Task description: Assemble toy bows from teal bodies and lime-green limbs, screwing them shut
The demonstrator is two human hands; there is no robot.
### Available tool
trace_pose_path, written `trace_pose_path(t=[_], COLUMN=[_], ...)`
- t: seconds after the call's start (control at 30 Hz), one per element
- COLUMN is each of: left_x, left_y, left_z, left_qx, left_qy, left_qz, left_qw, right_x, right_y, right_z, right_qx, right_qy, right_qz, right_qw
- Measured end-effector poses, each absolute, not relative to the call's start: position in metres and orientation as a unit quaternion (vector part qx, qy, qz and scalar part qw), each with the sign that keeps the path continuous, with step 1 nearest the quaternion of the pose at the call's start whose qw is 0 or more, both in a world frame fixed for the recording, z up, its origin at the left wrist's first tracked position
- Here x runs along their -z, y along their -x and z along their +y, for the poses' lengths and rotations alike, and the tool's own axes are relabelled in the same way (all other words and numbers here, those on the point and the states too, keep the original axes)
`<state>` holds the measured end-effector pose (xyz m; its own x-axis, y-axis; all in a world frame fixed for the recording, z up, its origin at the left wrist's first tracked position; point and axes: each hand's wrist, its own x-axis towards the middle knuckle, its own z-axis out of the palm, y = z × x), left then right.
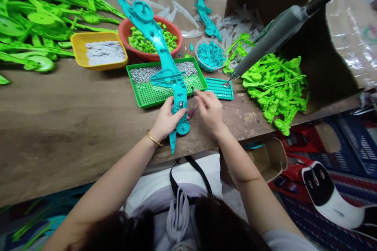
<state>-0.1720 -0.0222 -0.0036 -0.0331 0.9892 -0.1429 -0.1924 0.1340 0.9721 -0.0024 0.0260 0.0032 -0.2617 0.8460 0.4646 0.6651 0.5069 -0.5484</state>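
A long teal plastic half-shell [165, 57] slants away over the table, its inner side with ribs and round hubs facing up. Near its lower end my left hand [166, 117] grips it, thumb on top, close to a small metal spring-like piece [181, 105] seated in the shell. My right hand [211, 110] is closed in a pinch just right of the shell. Thin dark reddish wires [192, 110] hang at its fingertips, partly blurred. Under the shell lies a green perforated tray [141, 96] with many small metal screws.
Behind are a yellow tray [77, 57] of white strips, a red bowl [123, 33] of green pieces and a clear bowl [212, 70] of teal pieces. A screwdriver [265, 43] hangs over a small teal tray [220, 93]. Green parts [273, 86] lie right, more [41, 17] left.
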Motion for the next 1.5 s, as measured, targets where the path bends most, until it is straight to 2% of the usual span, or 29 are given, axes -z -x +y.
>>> trace_pose_path(t=[0.07,0.17,0.5,0.57,0.63,0.7,0.77,0.87,0.97,1.17,1.4,1.5], left_x=[0.000,-0.004,-0.002,-0.001,0.001,0.002,0.002,0.002,0.003,0.006,0.003,0.001], left_y=[0.171,0.170,0.172,0.172,0.171,0.170,0.170,0.171,0.174,0.175,0.175,0.176], left_z=[-0.024,-0.025,-0.024,-0.024,-0.024,-0.024,-0.024,-0.024,-0.024,-0.026,-0.029,-0.036], left_qx=[-0.507,-0.506,-0.506,-0.512,-0.516,-0.512,-0.510,-0.525,-0.530,-0.528,-0.523,-0.522], left_qy=[-0.365,-0.347,-0.355,-0.356,-0.354,-0.353,-0.364,-0.426,-0.481,-0.490,-0.507,-0.472], left_qz=[0.491,0.488,0.499,0.500,0.501,0.500,0.499,0.511,0.515,0.521,0.536,0.548], left_qw=[0.607,0.620,0.607,0.601,0.598,0.603,0.598,0.531,0.472,0.459,0.427,0.452], right_x=[-0.003,-0.002,0.000,-0.004,-0.009,-0.012,-0.013,-0.008,-0.001,-0.003,-0.017,-0.014], right_y=[-0.029,-0.069,-0.075,-0.079,-0.078,-0.067,-0.042,0.003,0.029,0.027,0.041,0.039], right_z=[0.048,0.080,0.102,0.089,0.068,0.042,0.016,-0.006,-0.004,0.011,0.011,0.020], right_qx=[-0.085,-0.053,-0.063,-0.044,-0.019,-0.017,-0.064,-0.120,-0.129,-0.177,-0.410,-0.465], right_qy=[0.608,0.734,0.751,0.752,0.724,0.651,0.550,0.437,0.404,0.342,0.407,0.431], right_qz=[-0.709,-0.634,-0.638,-0.631,-0.634,-0.659,-0.719,-0.802,-0.828,-0.854,-0.738,-0.699], right_qw=[0.348,0.238,0.159,0.186,0.272,0.377,0.420,0.390,0.366,0.350,0.348,0.331])
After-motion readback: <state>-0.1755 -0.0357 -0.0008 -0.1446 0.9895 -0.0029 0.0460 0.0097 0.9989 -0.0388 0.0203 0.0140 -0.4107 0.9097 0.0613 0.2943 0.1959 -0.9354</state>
